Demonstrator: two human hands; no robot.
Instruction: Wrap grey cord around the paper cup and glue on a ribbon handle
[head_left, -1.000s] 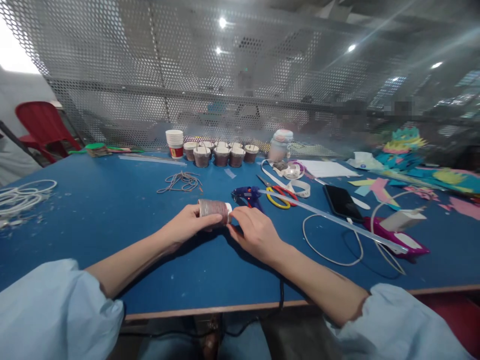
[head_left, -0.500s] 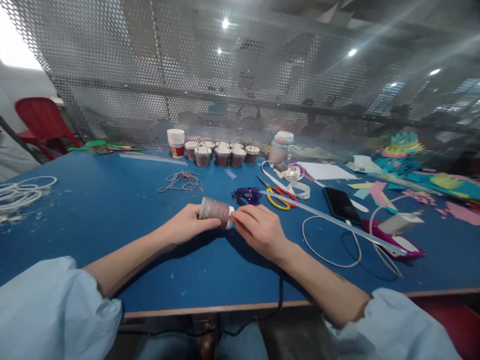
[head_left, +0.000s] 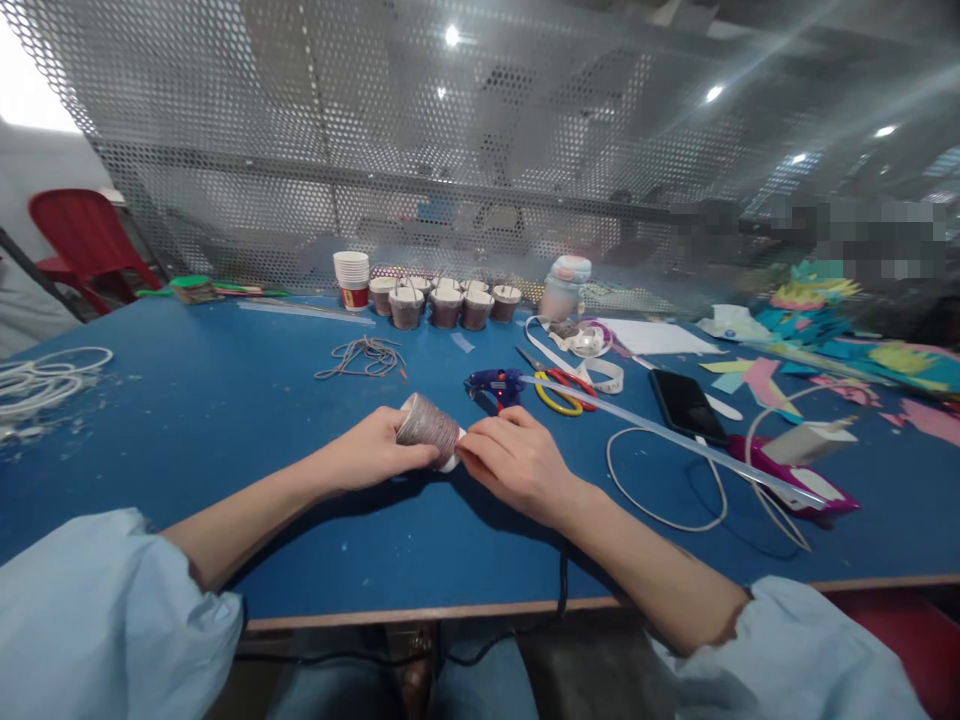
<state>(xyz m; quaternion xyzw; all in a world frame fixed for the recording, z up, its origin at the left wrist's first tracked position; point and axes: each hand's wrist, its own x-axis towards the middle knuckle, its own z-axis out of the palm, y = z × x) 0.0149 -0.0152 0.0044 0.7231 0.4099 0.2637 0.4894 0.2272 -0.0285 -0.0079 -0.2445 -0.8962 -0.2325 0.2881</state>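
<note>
A paper cup (head_left: pixel 427 425) wound with grey-brown cord lies on its side in my left hand (head_left: pixel 382 447), whose fingers and thumb wrap round it above the table. White paper shows at its right end, uncovered by cord. At that end, my right hand (head_left: pixel 517 455) is closed in a pinch; its fingertips hide whatever is between them. Just beyond the right hand is a blue glue gun (head_left: pixel 496 384) with a long clear glue stick (head_left: pixel 660 430) in its back. Loose grey cord (head_left: pixel 361 358) lies in a tangle farther back.
Several cord-wrapped cups (head_left: pixel 446 308) and a stack of paper cups (head_left: pixel 352 280) stand at the back. Scissors (head_left: pixel 559 392), a phone (head_left: pixel 686 405), a white cable (head_left: pixel 667 520) and paper scraps (head_left: pixel 769 385) lie rightward. White cord (head_left: pixel 49 385) is coiled at left.
The wrapped cup has tilted, its right end now lower and turned slightly toward me. My right fingertips have shifted a little left and down along with it.
</note>
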